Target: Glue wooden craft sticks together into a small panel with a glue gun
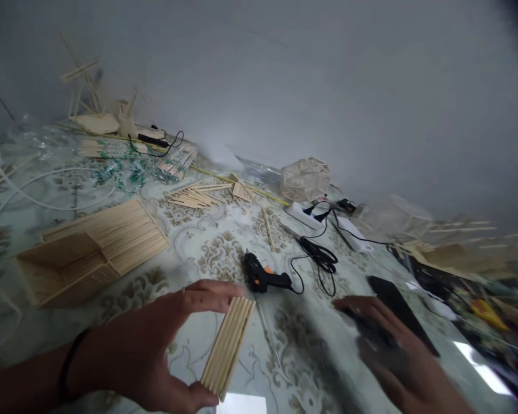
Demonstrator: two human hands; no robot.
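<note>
My left hand (pixel 155 345) grips a small panel of wooden sticks (pixel 229 348) laid side by side, with the thumb at its lower end and the fingers at its upper end. Motion smears my right hand (pixel 388 351) at the right; its fingers are bent around a dark object (pixel 382 342) whose kind I cannot make out. Between and beyond both hands lies a black glue gun (pixel 259 273) with orange parts. Left of it rests a structure of wooden sticks (pixel 136 230) with an open box end.
A white power strip (pixel 305 215) has black plugs and a coiled cable (pixel 322 256) nearby. Loose sticks (pixel 194 197), wrapped stick bundles (pixel 179 161) and a stick windmill model (pixel 86 86) lie farther back. A black flat slab (pixel 401 313) sits beside my right hand.
</note>
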